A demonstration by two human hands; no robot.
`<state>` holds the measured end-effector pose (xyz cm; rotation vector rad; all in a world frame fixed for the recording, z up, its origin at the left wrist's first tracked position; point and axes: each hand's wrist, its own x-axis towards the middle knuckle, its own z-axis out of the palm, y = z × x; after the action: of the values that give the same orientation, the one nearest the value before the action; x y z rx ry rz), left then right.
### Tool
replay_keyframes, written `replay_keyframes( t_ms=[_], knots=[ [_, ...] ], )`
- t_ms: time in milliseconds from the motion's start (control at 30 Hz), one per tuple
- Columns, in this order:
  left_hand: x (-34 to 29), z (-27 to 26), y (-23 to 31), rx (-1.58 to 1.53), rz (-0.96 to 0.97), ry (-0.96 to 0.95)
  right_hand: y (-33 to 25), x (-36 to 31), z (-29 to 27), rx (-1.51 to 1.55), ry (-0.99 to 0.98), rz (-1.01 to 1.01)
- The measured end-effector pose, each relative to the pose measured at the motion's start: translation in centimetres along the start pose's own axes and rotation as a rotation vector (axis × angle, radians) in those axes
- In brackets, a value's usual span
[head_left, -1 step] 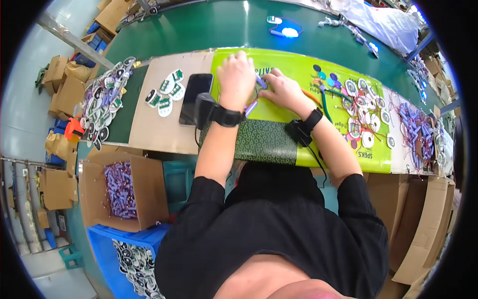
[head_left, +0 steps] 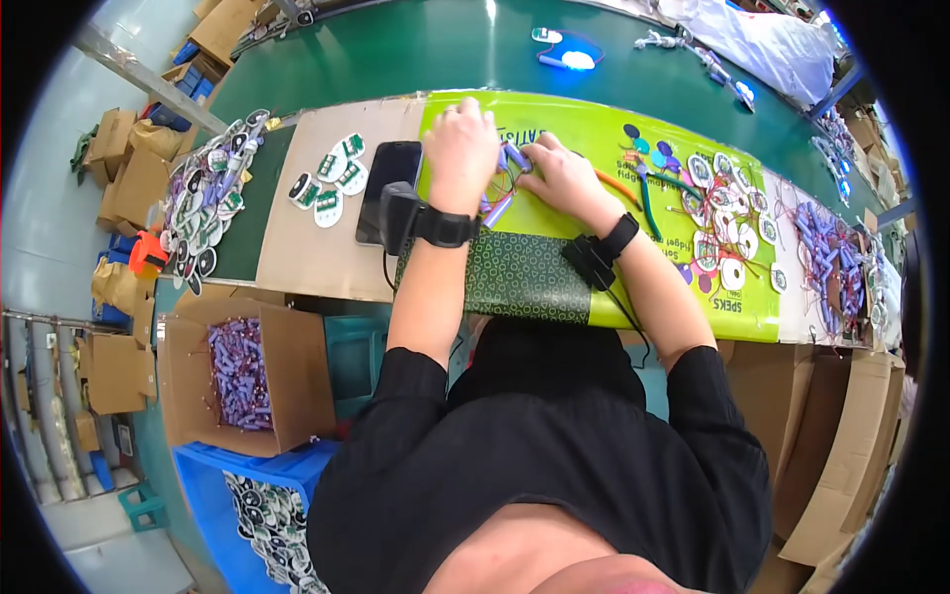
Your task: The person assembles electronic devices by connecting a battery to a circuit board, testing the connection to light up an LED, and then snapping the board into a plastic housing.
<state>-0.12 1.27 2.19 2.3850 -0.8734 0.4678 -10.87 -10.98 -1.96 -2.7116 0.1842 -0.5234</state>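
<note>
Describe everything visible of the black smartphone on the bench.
The black smartphone is a long rectangle, its dark, glossy-looking face up and unlit. It lies flat on the beige board, long sides running away from the person, left of the left hand, which doesn't touch it. The black wrist device hides its lower right part; whether they touch is unclear.

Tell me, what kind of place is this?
Probably a workshop or factory for small electronics. Purple cylinders with wires show between the left hand and the right hand, a cardboard box holds many more, and a blue bin holds what look like circuit boards.
</note>
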Motion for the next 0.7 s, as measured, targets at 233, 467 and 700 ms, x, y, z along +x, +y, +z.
replay_keyframes(
  t_ms=[233, 467, 700],
  knots=[
    [0.0, 0.8, -2.9, 0.003, -0.063, -0.198, 2.2, -0.3, 0.2, 0.022, 0.122, 0.152],
    [-0.5, 2.8, -1.4, -0.316, 0.233, -0.141, 4.0, -0.4, -3.1, 0.164, 0.434, 0.173],
    [-1.2, 3.0, 0.2, -0.366, 0.294, -0.369, 4.1, 0.1, -4.0, 0.531, 0.686, 0.117]
  ],
)
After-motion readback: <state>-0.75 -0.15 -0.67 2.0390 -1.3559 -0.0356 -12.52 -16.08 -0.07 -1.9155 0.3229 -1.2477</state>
